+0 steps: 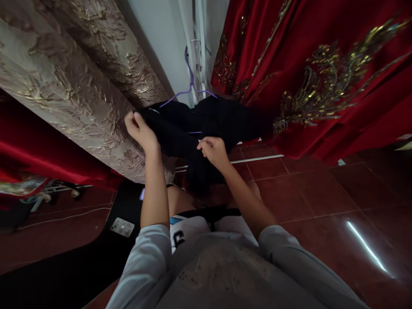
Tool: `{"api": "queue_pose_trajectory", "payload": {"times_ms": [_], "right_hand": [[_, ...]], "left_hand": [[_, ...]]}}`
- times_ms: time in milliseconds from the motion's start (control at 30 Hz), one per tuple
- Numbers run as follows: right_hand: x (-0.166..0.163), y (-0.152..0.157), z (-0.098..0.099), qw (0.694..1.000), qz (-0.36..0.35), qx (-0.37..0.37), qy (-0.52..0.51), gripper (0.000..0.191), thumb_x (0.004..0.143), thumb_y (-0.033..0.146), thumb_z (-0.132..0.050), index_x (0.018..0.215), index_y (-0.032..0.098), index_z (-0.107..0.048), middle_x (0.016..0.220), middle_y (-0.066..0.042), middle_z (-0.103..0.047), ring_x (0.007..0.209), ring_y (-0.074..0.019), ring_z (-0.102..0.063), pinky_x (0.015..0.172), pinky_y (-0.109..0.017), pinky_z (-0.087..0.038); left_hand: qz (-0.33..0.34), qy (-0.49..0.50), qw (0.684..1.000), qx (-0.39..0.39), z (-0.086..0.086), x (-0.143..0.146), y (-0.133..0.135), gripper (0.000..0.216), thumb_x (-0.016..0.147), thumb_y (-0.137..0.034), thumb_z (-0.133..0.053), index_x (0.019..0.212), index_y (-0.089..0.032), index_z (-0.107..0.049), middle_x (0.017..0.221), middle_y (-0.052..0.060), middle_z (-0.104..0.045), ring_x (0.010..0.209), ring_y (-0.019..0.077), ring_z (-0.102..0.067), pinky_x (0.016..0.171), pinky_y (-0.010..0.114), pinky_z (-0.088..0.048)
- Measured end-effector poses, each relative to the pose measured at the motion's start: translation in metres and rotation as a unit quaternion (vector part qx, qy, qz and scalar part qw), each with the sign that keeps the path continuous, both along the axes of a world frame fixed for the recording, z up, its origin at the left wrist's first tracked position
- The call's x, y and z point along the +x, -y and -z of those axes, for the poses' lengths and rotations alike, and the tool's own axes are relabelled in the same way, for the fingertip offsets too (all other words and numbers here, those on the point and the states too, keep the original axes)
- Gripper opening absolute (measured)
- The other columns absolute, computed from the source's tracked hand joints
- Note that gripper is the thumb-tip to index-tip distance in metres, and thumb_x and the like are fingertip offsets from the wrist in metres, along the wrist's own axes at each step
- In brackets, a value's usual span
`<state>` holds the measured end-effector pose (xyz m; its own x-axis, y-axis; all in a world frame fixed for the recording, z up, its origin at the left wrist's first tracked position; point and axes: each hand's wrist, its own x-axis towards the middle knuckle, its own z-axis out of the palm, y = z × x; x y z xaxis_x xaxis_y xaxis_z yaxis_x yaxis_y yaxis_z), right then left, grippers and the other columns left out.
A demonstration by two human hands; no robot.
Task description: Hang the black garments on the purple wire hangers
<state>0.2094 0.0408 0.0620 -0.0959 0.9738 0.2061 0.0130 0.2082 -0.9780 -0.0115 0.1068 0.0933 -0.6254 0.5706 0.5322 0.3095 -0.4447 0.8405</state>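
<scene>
my left hand (143, 133) is closed at the upper left edge of a dark garment (225, 118), thumb and fingers pinched together on the cloth. my right hand (214, 151) is closed too, lower and nearer the middle, its fingertips pinching the front of the same garment. the cloth is so dark that i cannot tell its folds apart where the two grips meet it.

the garment hangs in front of me on a purple hanger (192, 81), whose hook goes up on the far side by a white rack (201, 47) against a pale wall (154, 38). a bit of the hanger's lower bar shows between my hands.

just left of the garment hangs a gold-beige cloth (80, 81) with a raised pattern; to the right, a red cloth (347, 98) with gold sequins. more red fabric (48, 141) hangs farther left. near me on the left, a phone (122, 227) lies on a black seat (80, 262). red tiles (309, 189) cover the floor, with a streak of light at right.
</scene>
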Motion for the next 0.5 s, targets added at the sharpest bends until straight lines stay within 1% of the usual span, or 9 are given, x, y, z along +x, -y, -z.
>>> {"api": "queue_pose_trajectory", "payload": {"times_ms": [33,67,100,133,200,267,333,400,500], "right_hand": [[-0.003,0.004,-0.002,1.0,-0.007,-0.001,-0.004,0.023,0.082,0.028,-0.057,0.065,0.017,-0.066,0.047,0.004,-0.051,0.046,-0.0093,-0.049,0.05,-0.023,-0.034],[-0.005,0.008,-0.002,1.0,-0.009,-0.007,-0.01,0.023,0.082,0.029,-0.057,0.064,0.017,-0.066,0.047,0.004,-0.052,0.046,-0.0094,-0.049,0.05,-0.023,-0.034],[-0.005,0.011,-0.001,1.0,-0.007,-0.019,-0.019,0.023,0.081,0.03,-0.057,0.063,0.017,-0.066,0.046,0.003,-0.051,0.046,-0.0095,-0.049,0.05,-0.023,-0.034],[-0.002,0.014,0.002,0.999,0.001,-0.033,-0.032,0.024,0.08,0.031,-0.057,0.063,0.018,-0.065,0.046,0.003,-0.051,0.045,-0.0095,-0.048,0.05,-0.023,-0.034],[0.01,0.021,0.014,0.996,0.03,-0.064,-0.061,0.026,0.08,0.035,-0.056,0.062,0.018,-0.065,0.045,0.003,-0.049,0.045,-0.0092,-0.045,0.051,-0.024,-0.034],[0.025,0.029,0.028,0.991,0.056,-0.094,-0.08,0.028,0.078,0.037,-0.056,0.06,0.018,-0.065,0.045,0.003,-0.048,0.044,-0.009,-0.043,0.05,-0.024,-0.033],[0.036,0.038,0.038,0.99,0.054,-0.108,-0.078,0.027,0.077,0.036,-0.057,0.059,0.018,-0.066,0.044,0.003,-0.048,0.044,-0.009,-0.042,0.05,-0.025,-0.032],[0.039,0.044,0.04,0.992,0.029,-0.104,-0.068,0.025,0.076,0.035,-0.057,0.06,0.018,-0.066,0.044,0.003,-0.049,0.045,-0.0091,-0.043,0.052,-0.025,-0.034],[0.03,0.048,0.036,0.993,-0.003,-0.094,-0.067,0.025,0.077,0.034,-0.057,0.061,0.018,-0.067,0.045,0.003,-0.051,0.045,-0.0094,-0.045,0.054,-0.025,-0.036]], "left_hand": [[0.008,0.095,0.994,-0.061,0.017,-0.005,-0.005,0.043,0.104,-0.052,-0.046,0.075,-0.021,-0.045,0.077,0.0,-0.055,0.091,0.0132,-0.063,0.076,0.029,-0.046],[0.039,0.163,0.977,-0.13,0.033,-0.005,-0.006,0.043,0.1,-0.051,-0.052,0.072,-0.021,-0.041,0.071,-0.002,-0.051,0.08,0.0126,-0.061,0.072,0.027,-0.046],[0.055,0.182,0.968,-0.162,0.049,-0.001,-0.004,0.041,0.098,-0.048,-0.054,0.071,-0.021,-0.04,0.067,-0.003,-0.047,0.072,0.0124,-0.058,0.067,0.027,-0.045],[0.064,0.195,0.962,-0.177,0.062,0.005,0.0,0.038,0.097,-0.047,-0.054,0.072,-0.021,-0.04,0.067,-0.003,-0.047,0.068,0.0123,-0.057,0.066,0.026,-0.045],[0.057,0.169,0.971,-0.156,0.078,0.016,0.012,0.031,0.095,-0.045,-0.057,0.079,-0.021,-0.045,0.08,-0.001,-0.055,0.08,0.0133,-0.062,0.074,0.025,-0.049],[0.044,0.059,0.993,-0.093,0.076,0.021,0.022,0.026,0.096,-0.045,-0.058,0.09,-0.021,-0.05,0.11,0.006,-0.063,0.112,0.016,-0.062,0.096,0.028,-0.049],[0.046,-0.069,0.996,-0.038,0.061,0.02,0.026,0.024,0.099,-0.045,-0.054,0.098,-0.021,-0.052,0.132,0.01,-0.059,0.134,0.0187,-0.053,0.114,0.033,-0.04],[0.058,-0.128,0.99,-0.029,0.042,0.016,0.023,0.026,0.101,-0.048,-0.052,0.104,-0.022,-0.051,0.133,0.011,-0.059,0.134,0.0209,-0.054,0.118,0.037,-0.037],[0.073,-0.152,0.984,-0.063,0.022,0.013,0.014,0.043,0.089,-0.045,-0.073,0.118,-0.021,-0.052,0.127,0.011,-0.061,0.128,0.0244,-0.058,0.117,0.04,-0.039]]}}
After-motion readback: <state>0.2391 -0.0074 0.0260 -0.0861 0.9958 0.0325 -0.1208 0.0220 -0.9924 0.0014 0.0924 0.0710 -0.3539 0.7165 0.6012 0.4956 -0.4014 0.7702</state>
